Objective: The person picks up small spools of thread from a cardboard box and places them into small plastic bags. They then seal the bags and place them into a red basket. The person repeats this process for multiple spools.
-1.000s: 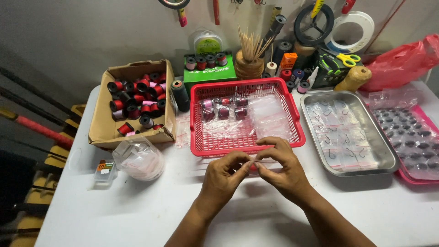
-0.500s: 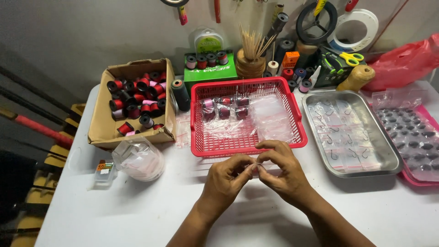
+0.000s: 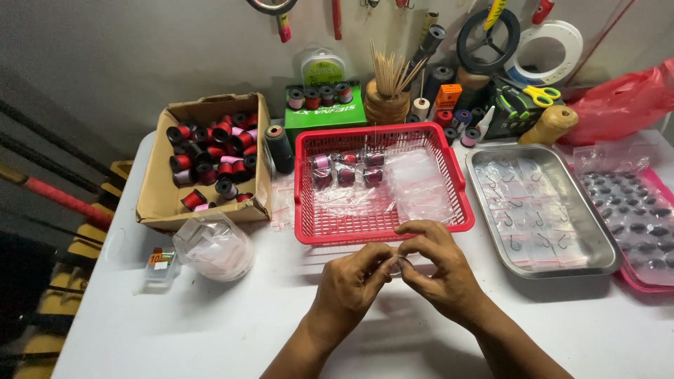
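Pinching small clear bag (image 3: pixel 397 264), left hand (image 3: pixel 351 286), right hand (image 3: pixel 437 270), fingertips closed.

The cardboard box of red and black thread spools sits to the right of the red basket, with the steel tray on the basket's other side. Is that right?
Not quite. In the head view the cardboard box of thread spools sits to the left of the red basket, not the right. The steel tray is on the basket's right side, so the two do flank it.

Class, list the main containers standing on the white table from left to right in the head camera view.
Cardboard box of thread spools → red basket → steel tray → pink tray at the right edge.
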